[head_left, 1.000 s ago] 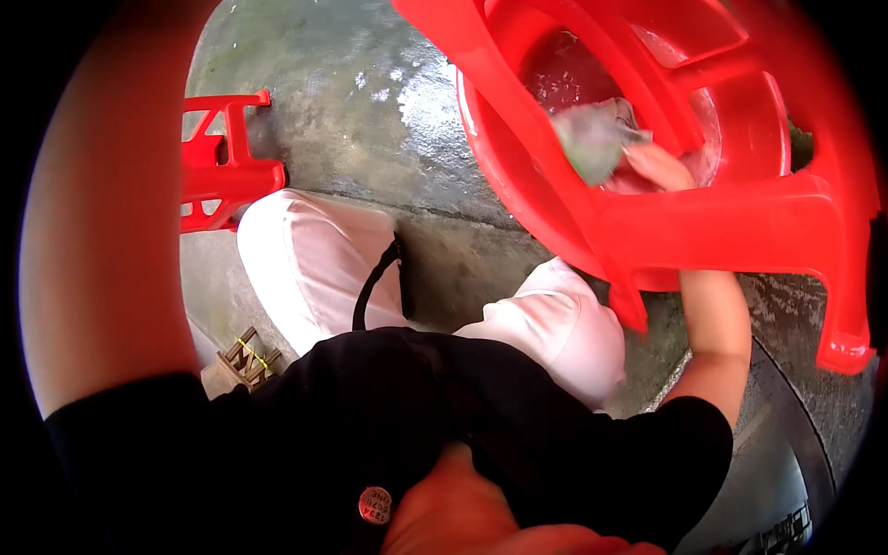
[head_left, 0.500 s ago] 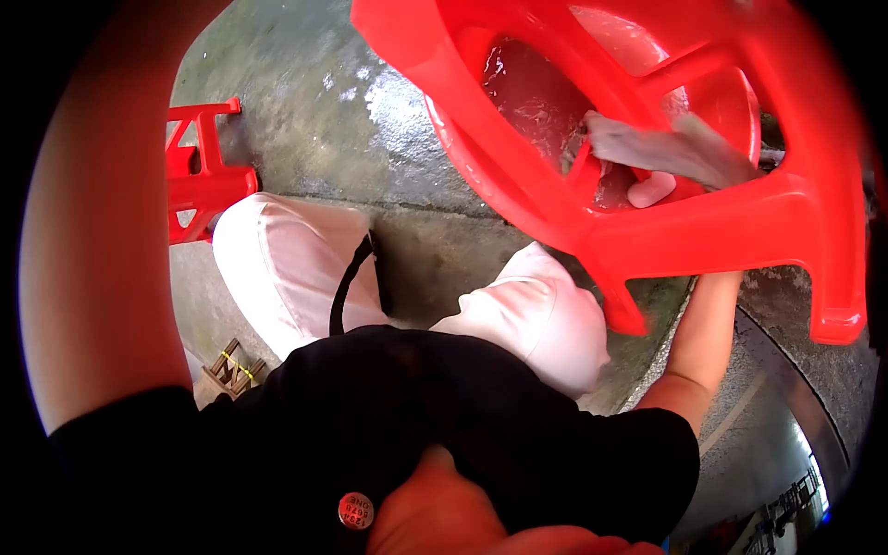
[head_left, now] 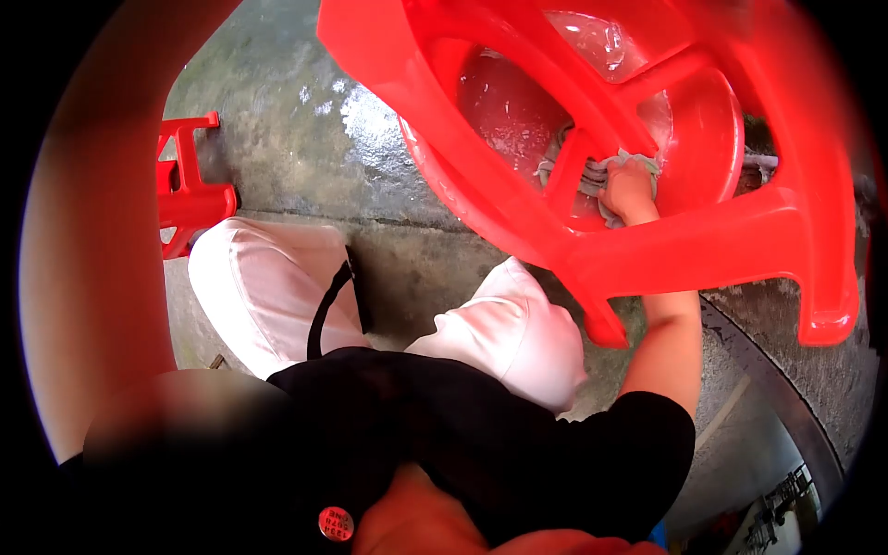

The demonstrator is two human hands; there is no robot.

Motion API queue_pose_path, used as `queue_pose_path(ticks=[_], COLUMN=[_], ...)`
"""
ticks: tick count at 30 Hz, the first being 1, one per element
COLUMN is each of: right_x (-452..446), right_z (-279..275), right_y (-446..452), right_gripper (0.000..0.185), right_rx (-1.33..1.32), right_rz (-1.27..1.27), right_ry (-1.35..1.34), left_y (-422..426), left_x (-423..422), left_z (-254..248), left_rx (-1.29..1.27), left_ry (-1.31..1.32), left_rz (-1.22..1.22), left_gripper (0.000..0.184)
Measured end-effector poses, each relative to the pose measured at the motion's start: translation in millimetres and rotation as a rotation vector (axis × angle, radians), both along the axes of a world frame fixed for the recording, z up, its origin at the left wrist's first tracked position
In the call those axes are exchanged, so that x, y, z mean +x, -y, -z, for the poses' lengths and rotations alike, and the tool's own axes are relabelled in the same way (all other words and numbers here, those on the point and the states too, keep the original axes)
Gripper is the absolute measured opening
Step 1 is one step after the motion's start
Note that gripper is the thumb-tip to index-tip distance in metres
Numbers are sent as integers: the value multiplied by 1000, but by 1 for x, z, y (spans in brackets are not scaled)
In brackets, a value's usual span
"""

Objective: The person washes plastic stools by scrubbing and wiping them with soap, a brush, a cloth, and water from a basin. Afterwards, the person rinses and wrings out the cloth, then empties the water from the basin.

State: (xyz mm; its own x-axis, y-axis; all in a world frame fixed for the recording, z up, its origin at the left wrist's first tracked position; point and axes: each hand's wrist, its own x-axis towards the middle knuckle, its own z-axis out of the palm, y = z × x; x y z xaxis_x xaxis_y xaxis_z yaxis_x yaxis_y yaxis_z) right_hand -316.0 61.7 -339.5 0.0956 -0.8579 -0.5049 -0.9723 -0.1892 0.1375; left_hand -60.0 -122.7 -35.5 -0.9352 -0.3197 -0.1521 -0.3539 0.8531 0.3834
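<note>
A red plastic stool (head_left: 689, 240) is tilted with its legs and crossbars toward me, above a red basin (head_left: 416, 153) with water in it. My right hand (head_left: 631, 188) reaches in behind the stool's near bar. Its fingers are closed on a wet grey cloth (head_left: 592, 180), which is bunched against one of the inner bars. Part of the cloth hangs behind that bar. My left arm (head_left: 102, 231) is raised along the left side of the view, and its hand is out of the picture.
Another red stool (head_left: 199, 199) stands on the wet concrete floor (head_left: 287, 139) to the left. My knees in white trousers (head_left: 277, 277) are below the basin. A curved dark metal edge (head_left: 777, 379) runs along the lower right.
The grey cloth, stretched across the stool's opening before, is now bunched in my right hand against an inner bar. The stool and basin have shifted slightly left in view.
</note>
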Motion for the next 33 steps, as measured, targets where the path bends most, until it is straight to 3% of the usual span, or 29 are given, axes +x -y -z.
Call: queue_pose_path(ticks=[1,4,7,10,11,13,15,17,20,23,26,30,32,33], right_x=[4,2,-12,-67,-62,-85,-74,-75,-10,-9,-12,81,108,112], right_z=[-2,-3,10,54,27,26,-25,-74,-195,-187,-138,-125,-45,-13], right_y=[3,-1,1,22,16,8,7,15,36,56,128,155,177,178], right_gripper=[49,47,33,23,17,15,14,18,22,31,35,50,53,54], right_rx=[-21,-104,-240,-109,-116,-150,-180,-172,233,-1,135,4,-552,-614], right_rz=[-70,147,127,312,482,720,837,752,366,533,456,126,-534,-547], right_ry=[-50,112,96,528,710,1134,1593,1826,2196,2407,2347,1712,1097,1006], left_y=[2,4,3,4,6,9,7,4,2,3,9,15,18,21], left_x=[1,4,3,9,11,16,20,21,18,16,19,8,2,-1], left_z=[2,8,9,9,8,9,8,1,-15,-23,-18,4,9,11], left_rx=[3,13,15,22,14,9,9,-2,-37,-54,-50,-50,-62,-68], left_ry=[3,-6,-35,-29,-26,-18,-6,-1,-10,-14,-17,-7,-1,9], left_rz=[-4,-21,-16,-22,-26,-40,-56,-62,-64,-87,-143,-209,-226,-229], left_gripper=[79,79,79,78,78,78,78,78,78,78,78,78,78,78])
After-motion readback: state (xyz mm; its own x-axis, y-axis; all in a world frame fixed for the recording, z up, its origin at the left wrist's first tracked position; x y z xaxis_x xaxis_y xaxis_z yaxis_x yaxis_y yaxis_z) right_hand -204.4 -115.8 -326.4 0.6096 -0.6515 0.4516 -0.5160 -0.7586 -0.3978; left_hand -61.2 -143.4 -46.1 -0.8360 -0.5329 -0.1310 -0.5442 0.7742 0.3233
